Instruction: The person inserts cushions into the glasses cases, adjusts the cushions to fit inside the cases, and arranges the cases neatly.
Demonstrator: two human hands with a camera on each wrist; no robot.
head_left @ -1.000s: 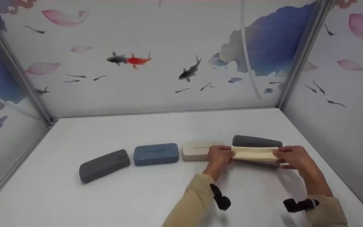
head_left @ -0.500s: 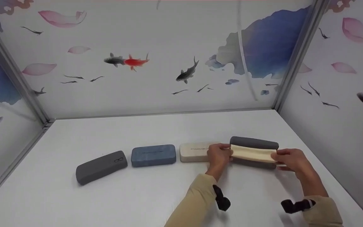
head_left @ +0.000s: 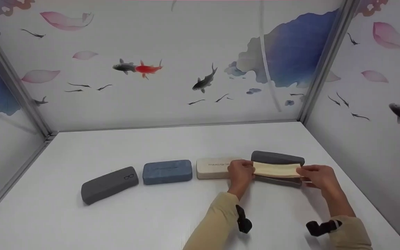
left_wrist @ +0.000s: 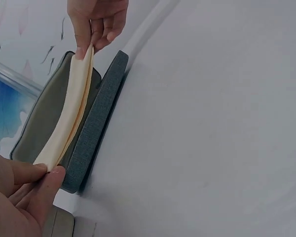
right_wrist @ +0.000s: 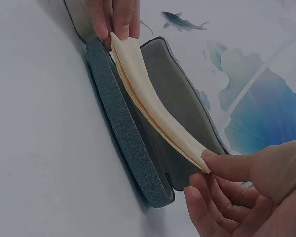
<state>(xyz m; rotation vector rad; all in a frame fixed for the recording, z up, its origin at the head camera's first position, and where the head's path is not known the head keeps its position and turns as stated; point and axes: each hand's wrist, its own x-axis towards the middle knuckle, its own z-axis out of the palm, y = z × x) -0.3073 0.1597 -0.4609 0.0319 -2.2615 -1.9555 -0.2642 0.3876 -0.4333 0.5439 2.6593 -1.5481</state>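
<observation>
A folded cream cloth (head_left: 277, 170) stretches between my two hands, above an opened grey glasses case (head_left: 278, 158). My left hand (head_left: 241, 174) pinches the cloth's left end between thumb and fingers, close by the beige case. At the other end my right hand (head_left: 321, 177) pinches it with thumb and forefinger. In the left wrist view the cloth (left_wrist: 71, 111) sags a little along its length, its layered edge showing. The right wrist view has the case's lid (right_wrist: 182, 98) raised behind the cloth and its textured base (right_wrist: 126, 126) in front.
Left of the opened case stand a beige glasses case (head_left: 212, 169), a blue case (head_left: 167, 172) and a dark grey case (head_left: 109, 185) with a glasses print, all shut. They lie in a row on the white table (head_left: 134, 222). Printed panels (head_left: 151, 104) wall in the back and sides.
The cloth has come slightly lower and nearer the opened case, and its right end has shifted a little left with my right hand. The whole head view has drifted slightly.
</observation>
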